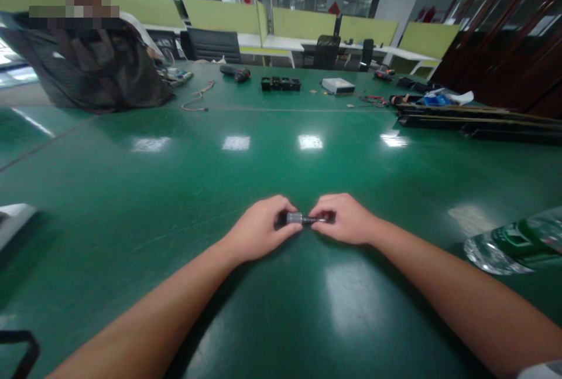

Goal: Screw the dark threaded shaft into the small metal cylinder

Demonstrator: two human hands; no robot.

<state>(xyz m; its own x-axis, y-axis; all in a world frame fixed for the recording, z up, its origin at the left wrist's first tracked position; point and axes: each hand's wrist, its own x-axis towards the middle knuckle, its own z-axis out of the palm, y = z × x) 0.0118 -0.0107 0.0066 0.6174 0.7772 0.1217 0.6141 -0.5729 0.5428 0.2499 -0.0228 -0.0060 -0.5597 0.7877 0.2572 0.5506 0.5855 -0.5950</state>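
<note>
Well out to the left of the left hand (263, 229), a white thing (15, 218) juts in, cut off so I can't say what it is. The left hand is curled, its thumb and fingers pinching the thick grey barrel of a small tool (294, 218). The tool lies level between the two hands, low over the green table (246, 162); whether it touches the top I can't make out. Its barrel looks hard, stiff and probably light, and if it is as smooth as it seems, it could roll or slip under dry fingertips. That thick part looks the best place for a firm grip. Toward the right hand (346, 218) it narrows to a dark, slim end, which I would pinch gently, in line with the barrel, since there is little to hold and a sideways push might strain it. The right hand is curled too, thumb and fingertips pinching around that end. Farther right, beyond the right forearm, a clear bottle (518, 244) lies on its side, bendy-looking and apt to roll.
</note>
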